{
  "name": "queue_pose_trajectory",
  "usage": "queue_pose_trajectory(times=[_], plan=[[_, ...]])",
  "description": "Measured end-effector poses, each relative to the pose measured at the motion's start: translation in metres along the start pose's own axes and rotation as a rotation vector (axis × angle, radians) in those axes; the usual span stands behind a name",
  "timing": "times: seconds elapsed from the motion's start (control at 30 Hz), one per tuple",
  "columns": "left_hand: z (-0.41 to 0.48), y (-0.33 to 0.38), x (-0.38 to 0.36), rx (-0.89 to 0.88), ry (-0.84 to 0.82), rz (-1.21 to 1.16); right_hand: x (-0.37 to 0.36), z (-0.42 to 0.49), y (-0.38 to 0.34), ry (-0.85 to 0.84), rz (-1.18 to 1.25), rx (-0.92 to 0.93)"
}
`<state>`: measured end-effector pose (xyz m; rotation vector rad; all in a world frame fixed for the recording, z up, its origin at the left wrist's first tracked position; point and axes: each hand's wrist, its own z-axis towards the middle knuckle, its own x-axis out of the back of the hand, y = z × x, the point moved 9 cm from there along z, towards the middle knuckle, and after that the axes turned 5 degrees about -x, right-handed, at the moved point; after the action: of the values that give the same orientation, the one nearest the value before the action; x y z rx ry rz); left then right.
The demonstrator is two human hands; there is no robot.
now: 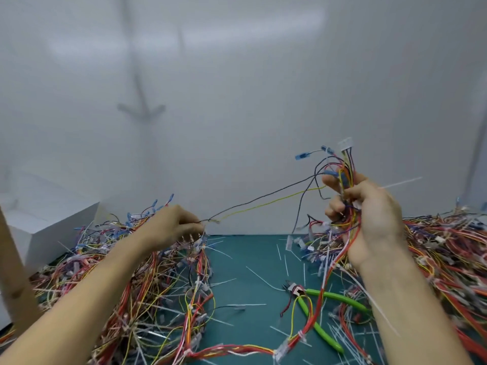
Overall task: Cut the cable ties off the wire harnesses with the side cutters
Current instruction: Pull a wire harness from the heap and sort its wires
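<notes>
above the side cutters (313, 304), which lie on the green desk (253, 259) with their green handles apart, we hold one wire harness (345, 206) up in our right hand (369, 219). this hand is closed around the bundle of red, yellow and black wires, and a white connector (345, 144) stands at the top of the bundle, with blue terminals (303, 155) next to it. a white cable tie (400, 182) sticks out to the right from this hand. no hand touches the cutters.

up and to the left of the cutters, our left hand (171, 227) is closed in a pinch on the ends of a black wire and a yellow wire (263, 204), which run tight across to the harness in the right hand.

left of the cutters lies a big pile of harnesses (147, 285), and a second pile (448, 259) lies to their right. cut pieces of white ties (261, 279) are scattered on the desk around the cutters. far left of the cutters, behind the left pile, a white box (39, 233) stands.
</notes>
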<state>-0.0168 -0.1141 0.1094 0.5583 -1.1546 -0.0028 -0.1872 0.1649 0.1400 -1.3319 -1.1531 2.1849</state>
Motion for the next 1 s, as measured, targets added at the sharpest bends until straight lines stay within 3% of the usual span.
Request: queue_pose_trajectory(times=[0.33, 0.53, 0.67, 0.8, 0.93, 1.0], plan=[[0.007, 0.044, 0.058, -0.094, 0.478, -0.096, -0.028, -0.010, 0.018, -0.097, -0.221, -0.014], [0.006, 0.050, 0.045, -0.081, 0.325, -0.143, -0.017, -0.009, 0.010, 0.062, -0.213, 0.093], [-0.001, 0.033, 0.024, -0.039, 0.183, -0.335, -0.004, -0.007, 0.003, 0.146, -0.148, 0.122], [-0.004, 0.019, 0.023, -0.031, 0.212, -0.539, 0.010, -0.006, -0.006, 0.213, -0.099, 0.138], [-0.003, -0.010, 0.023, 0.178, 0.329, -0.373, 0.012, -0.003, -0.011, 0.172, -0.083, 0.137], [-0.006, -0.016, 0.025, 0.314, 0.339, 0.031, 0.006, -0.006, -0.014, 0.133, -0.084, 0.167]])
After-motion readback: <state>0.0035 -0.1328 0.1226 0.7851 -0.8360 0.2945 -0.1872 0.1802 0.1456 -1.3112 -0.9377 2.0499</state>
